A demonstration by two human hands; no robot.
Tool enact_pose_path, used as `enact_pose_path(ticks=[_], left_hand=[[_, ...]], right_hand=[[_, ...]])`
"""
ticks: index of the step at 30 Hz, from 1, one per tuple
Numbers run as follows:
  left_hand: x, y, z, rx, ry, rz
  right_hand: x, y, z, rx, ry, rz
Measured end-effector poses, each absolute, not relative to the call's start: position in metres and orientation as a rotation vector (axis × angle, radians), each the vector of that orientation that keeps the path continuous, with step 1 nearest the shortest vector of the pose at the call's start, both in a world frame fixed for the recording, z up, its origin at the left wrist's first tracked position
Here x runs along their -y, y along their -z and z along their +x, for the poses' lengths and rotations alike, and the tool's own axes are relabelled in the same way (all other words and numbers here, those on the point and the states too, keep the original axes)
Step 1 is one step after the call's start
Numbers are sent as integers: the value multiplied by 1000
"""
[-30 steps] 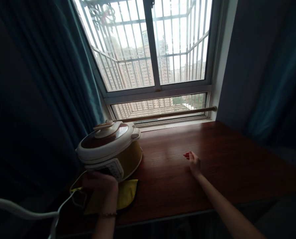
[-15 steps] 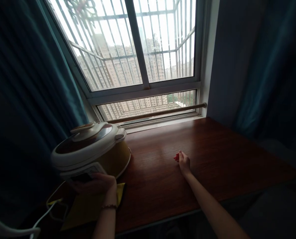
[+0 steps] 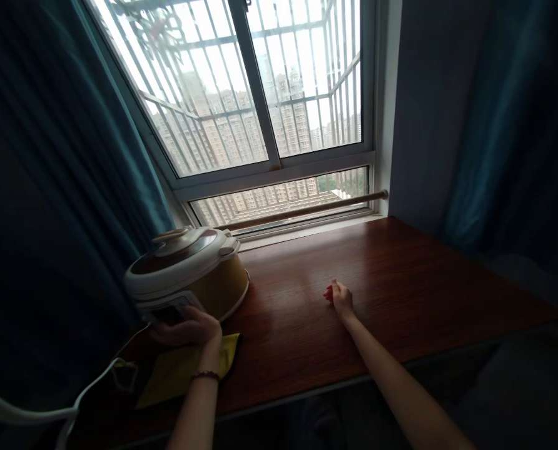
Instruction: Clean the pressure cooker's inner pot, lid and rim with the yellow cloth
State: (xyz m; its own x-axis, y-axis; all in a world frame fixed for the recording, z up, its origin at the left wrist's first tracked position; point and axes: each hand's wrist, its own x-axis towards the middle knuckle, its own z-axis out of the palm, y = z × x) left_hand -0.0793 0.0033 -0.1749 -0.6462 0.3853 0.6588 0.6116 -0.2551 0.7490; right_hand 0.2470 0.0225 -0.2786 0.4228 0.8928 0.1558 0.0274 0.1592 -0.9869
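Note:
A yellow-sided cooker (image 3: 220, 287) with a white rim and domed lid stands at the left of the brown wooden table. My left hand (image 3: 192, 326) is in front of its dark control panel (image 3: 169, 307). The fingers point left and the thumb is apart, with nothing visible in the grasp; whether they touch the panel is hard to see in the shadow. Under that wrist lies a yellow cloth (image 3: 169, 375). Resting on the middle of the table, my right hand (image 3: 343, 301) is closed on a small red object (image 3: 328, 292), mostly hidden by the fingers.
The wooden table (image 3: 298, 337) runs right beneath a barred window (image 3: 279, 165). A pale cable (image 3: 103, 375) trails at the lower left. Blue curtains (image 3: 119, 156) hang at the left, with another at the right.
The view has shifted slightly, so the cooker appears a little further right. My left hand sits slightly higher in the picture; my right hand still holds the red object.

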Motion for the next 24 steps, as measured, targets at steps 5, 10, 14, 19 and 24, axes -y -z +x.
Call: enact_pose_path(ticks=[5, 10, 14, 19, 24], left_hand=[[-19, 191, 4, 1689, 2010, -1540], [-37, 226, 88, 1730, 1854, -2151], [-31, 245, 104, 1722, 1698, -2357], [-16, 246, 97, 1698, 1456, -2526], [-13, 245, 103, 1701, 1322, -2585]], right_hand=[[-22, 278, 247, 982, -781, -1256], [-19, 278, 248, 1062, -757, -1276], [-19, 278, 248, 1135, -716, -1316], [-16, 277, 247, 1243, -699, -1357], [-14, 275, 246, 1301, -695, -1389]])
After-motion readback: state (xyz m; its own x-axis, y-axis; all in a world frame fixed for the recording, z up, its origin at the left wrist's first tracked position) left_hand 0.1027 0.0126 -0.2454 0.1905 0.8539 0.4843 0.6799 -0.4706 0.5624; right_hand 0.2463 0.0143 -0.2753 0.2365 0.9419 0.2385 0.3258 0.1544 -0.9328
